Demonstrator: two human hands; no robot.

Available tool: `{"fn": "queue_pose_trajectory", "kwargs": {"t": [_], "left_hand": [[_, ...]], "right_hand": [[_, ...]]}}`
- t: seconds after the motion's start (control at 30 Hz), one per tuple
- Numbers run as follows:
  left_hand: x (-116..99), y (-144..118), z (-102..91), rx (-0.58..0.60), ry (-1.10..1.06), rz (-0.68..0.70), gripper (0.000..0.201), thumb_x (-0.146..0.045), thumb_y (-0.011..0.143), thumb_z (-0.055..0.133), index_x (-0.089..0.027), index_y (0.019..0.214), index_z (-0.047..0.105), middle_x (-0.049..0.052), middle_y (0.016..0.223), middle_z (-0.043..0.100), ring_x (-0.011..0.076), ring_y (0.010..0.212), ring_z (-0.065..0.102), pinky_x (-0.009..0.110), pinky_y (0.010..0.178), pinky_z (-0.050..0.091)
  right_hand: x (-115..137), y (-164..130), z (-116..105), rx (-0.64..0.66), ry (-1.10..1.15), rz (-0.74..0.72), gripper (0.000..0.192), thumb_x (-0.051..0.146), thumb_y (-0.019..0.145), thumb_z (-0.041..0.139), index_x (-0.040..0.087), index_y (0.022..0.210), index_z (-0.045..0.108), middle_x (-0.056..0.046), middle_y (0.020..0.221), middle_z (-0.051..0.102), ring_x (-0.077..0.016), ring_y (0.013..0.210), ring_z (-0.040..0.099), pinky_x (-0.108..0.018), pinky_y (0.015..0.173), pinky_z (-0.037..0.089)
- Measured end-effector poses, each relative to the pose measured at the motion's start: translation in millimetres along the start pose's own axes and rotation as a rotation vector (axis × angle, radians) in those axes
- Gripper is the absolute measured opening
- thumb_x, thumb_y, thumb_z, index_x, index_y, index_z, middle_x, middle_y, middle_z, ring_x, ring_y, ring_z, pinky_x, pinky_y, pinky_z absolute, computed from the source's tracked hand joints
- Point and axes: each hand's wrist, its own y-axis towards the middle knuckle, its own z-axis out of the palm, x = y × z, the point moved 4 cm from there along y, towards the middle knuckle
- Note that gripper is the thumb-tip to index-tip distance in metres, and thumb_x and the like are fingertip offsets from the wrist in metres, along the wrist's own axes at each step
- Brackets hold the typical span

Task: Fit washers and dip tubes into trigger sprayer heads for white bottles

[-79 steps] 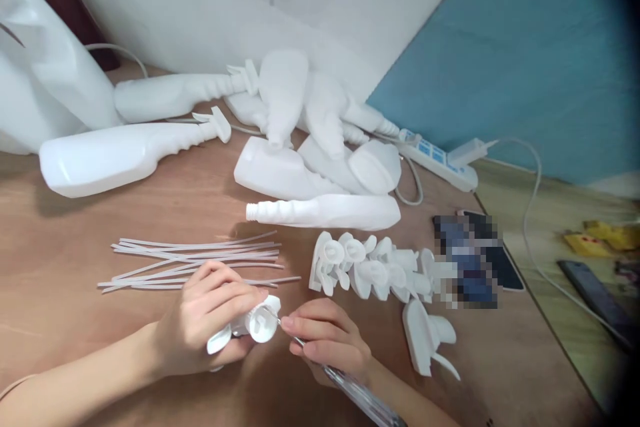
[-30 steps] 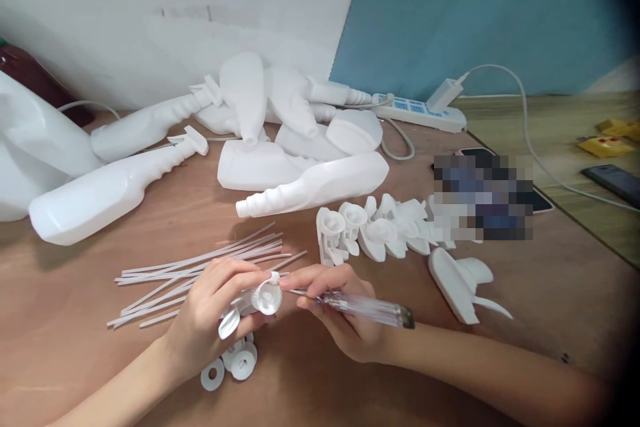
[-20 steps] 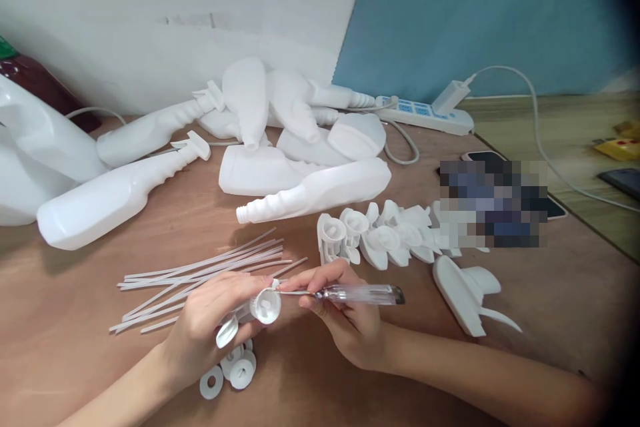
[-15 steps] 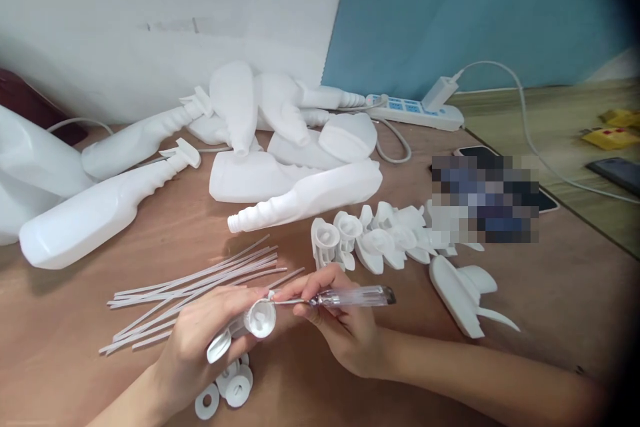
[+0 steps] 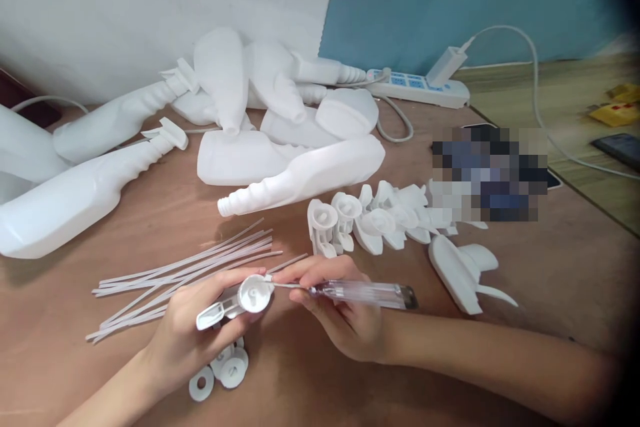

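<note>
Grip clamped on a spray head [image 5: 255, 294] above the tabletop [image 5: 310, 387], the left hand [image 5: 185, 321] should brace firmly so the right hand [image 5: 350, 325], pinching a screwdriver [image 5: 360, 292] against it, can press lightly.

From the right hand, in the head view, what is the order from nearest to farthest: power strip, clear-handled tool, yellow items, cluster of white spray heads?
1. Clear-handled tool: held in the right hand.
2. Cluster of white spray heads: just beyond the hand.
3. Power strip: at the back, toward the right.
4. Yellow items: far right.
</note>
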Motion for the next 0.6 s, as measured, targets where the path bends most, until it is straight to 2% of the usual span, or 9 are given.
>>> {"fn": "queue_pose_trajectory", "kwargs": {"t": [0.13,0.23,0.33,0.4,0.47,0.6], "left_hand": [[-4,-5,1.3,-0.044,0.043,0.119,0.033,-0.018,0.08,0.057,-0.021,0.112,0.05,0.003,0.102,0.068,0.0142,0.081,0.067,0.019,0.069,0.053],[-4,-9,2.3,-0.055,0.082,0.147,0.036,-0.018,0.079,0.058,-0.021,0.114,0.049,0.003,0.099,0.069,0.0146,0.079,0.067,0.021,0.069,0.054],[-4,-10,1.7,-0.086,0.102,0.158,0.035,-0.021,0.079,0.059,-0.021,0.113,0.049,0.003,0.098,0.069,0.0144,0.077,0.067,0.021,0.067,0.054],[-4,-9,1.8,-0.094,0.105,0.178,0.033,-0.022,0.08,0.059,-0.019,0.112,0.051,0.004,0.098,0.069,0.0147,0.076,0.067,0.021,0.065,0.055],[-3,-8,2.2,-0.081,0.11,0.181,0.033,-0.023,0.08,0.059,-0.019,0.111,0.051,0.004,0.097,0.069,0.0148,0.075,0.067,0.021,0.064,0.055],[-4,-7,1.1,-0.07,0.111,0.196,0.034,-0.026,0.08,0.06,-0.02,0.112,0.052,0.004,0.095,0.07,0.0155,0.074,0.068,0.022,0.063,0.055]], "right_hand": [[5,-1,7,0.025,-0.083,-0.129,0.023,0.007,0.081,0.054,0.022,0.097,0.046,-0.006,0.093,0.067,-0.0163,0.091,0.065,-0.028,0.073,0.055],[8,-6,11,0.0,-0.176,-0.31,0.022,0.008,0.08,0.057,0.021,0.096,0.048,-0.006,0.09,0.067,-0.0146,0.083,0.066,-0.025,0.069,0.057],[12,-12,17,0.072,-0.373,-0.53,0.018,0.007,0.078,0.058,0.017,0.091,0.05,-0.011,0.093,0.067,-0.0189,0.093,0.064,-0.03,0.075,0.057],[12,-16,21,0.119,-0.481,-0.62,0.017,0.007,0.076,0.06,0.017,0.085,0.051,-0.013,0.094,0.068,-0.0219,0.097,0.063,-0.032,0.077,0.057],[11,-18,21,0.091,-0.502,-0.626,0.018,0.007,0.073,0.062,0.018,0.081,0.051,-0.012,0.092,0.069,-0.0215,0.095,0.063,-0.032,0.076,0.058],[7,-17,18,0.035,-0.428,-0.487,0.018,0.009,0.075,0.06,0.023,0.081,0.051,-0.005,0.092,0.07,-0.0175,0.091,0.064,-0.032,0.077,0.056]]}}
